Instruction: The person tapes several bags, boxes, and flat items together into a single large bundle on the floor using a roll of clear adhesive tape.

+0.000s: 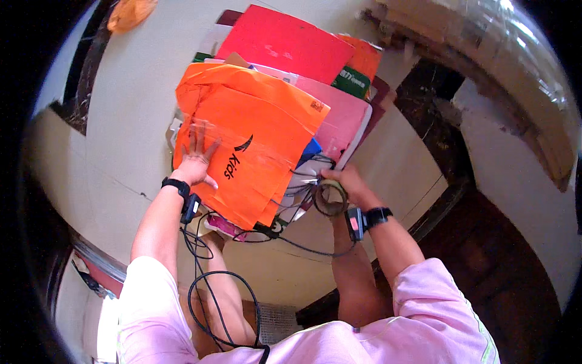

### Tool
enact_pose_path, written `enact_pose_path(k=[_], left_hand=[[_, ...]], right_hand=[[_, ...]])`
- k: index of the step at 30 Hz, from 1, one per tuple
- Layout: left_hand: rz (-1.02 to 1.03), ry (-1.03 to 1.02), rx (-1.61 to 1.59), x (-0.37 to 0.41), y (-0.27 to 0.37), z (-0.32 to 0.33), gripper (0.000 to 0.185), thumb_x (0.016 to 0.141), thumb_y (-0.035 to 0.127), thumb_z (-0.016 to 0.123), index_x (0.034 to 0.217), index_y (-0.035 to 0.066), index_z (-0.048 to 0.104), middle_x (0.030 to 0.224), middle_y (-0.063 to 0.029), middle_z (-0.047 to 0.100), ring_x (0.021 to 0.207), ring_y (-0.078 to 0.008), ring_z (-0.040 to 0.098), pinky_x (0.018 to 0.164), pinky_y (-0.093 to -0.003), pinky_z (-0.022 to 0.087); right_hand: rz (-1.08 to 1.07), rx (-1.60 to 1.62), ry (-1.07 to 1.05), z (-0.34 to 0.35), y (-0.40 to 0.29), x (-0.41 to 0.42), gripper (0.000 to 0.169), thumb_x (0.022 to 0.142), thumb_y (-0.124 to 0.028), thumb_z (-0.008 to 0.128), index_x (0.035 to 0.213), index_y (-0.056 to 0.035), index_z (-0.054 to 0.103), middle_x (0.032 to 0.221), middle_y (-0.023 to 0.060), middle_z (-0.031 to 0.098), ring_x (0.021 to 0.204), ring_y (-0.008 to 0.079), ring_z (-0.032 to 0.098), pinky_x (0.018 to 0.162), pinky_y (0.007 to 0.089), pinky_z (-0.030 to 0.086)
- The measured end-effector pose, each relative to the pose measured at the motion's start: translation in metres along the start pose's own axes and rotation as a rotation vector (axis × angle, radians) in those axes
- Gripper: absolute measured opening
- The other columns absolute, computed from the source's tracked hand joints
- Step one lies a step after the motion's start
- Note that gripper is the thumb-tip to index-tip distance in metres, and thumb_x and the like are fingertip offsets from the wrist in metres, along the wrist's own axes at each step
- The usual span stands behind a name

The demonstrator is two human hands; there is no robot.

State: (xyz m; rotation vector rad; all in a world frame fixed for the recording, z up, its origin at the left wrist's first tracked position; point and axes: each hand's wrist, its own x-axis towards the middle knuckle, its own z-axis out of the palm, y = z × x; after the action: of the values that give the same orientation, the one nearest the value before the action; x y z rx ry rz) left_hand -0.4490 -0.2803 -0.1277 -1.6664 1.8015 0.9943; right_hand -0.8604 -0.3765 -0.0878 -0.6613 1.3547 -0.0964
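Note:
My left hand (196, 161) lies flat with spread fingers on an orange bag (268, 136) that bears dark lettering. The bag rests on top of a stack of flattened sheets, among them a red sheet (286, 43) and a pink sheet (343, 118). At the stack's right side, my right hand (348, 182) grips a roll of tape (331, 198). Thin dark cords (302, 186) run between the roll and the stack's edge. A blue piece (311, 149) shows beneath the bag. Both wrists carry a black strap with a small device.
A large cardboard bundle (482, 59) under shiny clear wrap stands at the upper right. An orange plastic bag (129, 14) lies on the pale tiled floor (132, 113) at upper left. Black cable (223, 275) loops hang between my arms and over my legs.

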Motion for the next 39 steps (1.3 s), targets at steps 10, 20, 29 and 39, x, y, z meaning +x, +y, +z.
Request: enact_pose_path(k=[10,20,29,39], left_hand=[[-0.236,0.428,-0.615,-0.032,0.063,0.024,0.066,0.077,-0.002,0.045,0.140,0.007,0.027,0.138,-0.0272,0.030,0.123,-0.0400,0.038,0.100,-0.0413,0.038],[-0.052,0.397,-0.789,-0.146,0.233,0.000,0.131,0.054,0.066,0.073,0.144,0.009,-0.003,0.145,-0.0303,-0.008,0.136,-0.0450,-0.004,0.099,-0.0698,0.014],[-0.227,0.926,-0.243,-0.198,0.301,0.070,0.085,0.062,0.040,0.075,0.136,0.018,0.037,0.146,-0.0273,0.010,0.135,-0.0444,0.010,0.093,-0.0728,0.016],[-0.375,0.865,-0.577,-0.264,0.314,0.042,0.105,0.059,0.041,0.075,0.145,0.025,0.017,0.144,-0.0301,0.010,0.131,-0.0537,0.008,0.093,-0.0730,0.018]], right_hand=[[-0.027,-0.004,0.102,0.056,-0.030,-0.077,0.016,0.079,-0.009,0.068,0.085,0.0049,0.063,0.075,0.0092,0.064,0.062,0.0164,0.061,0.055,0.0287,0.049],[-0.022,0.002,0.239,0.094,-0.055,-0.137,0.022,0.074,-0.007,0.070,0.089,0.0066,0.059,0.082,0.0157,0.064,0.066,0.0237,0.063,0.058,0.0378,0.053],[0.019,-0.074,0.222,0.123,-0.047,-0.217,0.022,0.078,-0.012,0.069,0.084,0.0074,0.060,0.080,0.0108,0.062,0.063,0.0195,0.059,0.058,0.0365,0.051],[-0.031,-0.071,0.136,0.130,-0.028,-0.265,0.018,0.081,-0.010,0.064,0.087,0.0072,0.062,0.082,0.0122,0.064,0.069,0.0241,0.063,0.060,0.0408,0.054]])
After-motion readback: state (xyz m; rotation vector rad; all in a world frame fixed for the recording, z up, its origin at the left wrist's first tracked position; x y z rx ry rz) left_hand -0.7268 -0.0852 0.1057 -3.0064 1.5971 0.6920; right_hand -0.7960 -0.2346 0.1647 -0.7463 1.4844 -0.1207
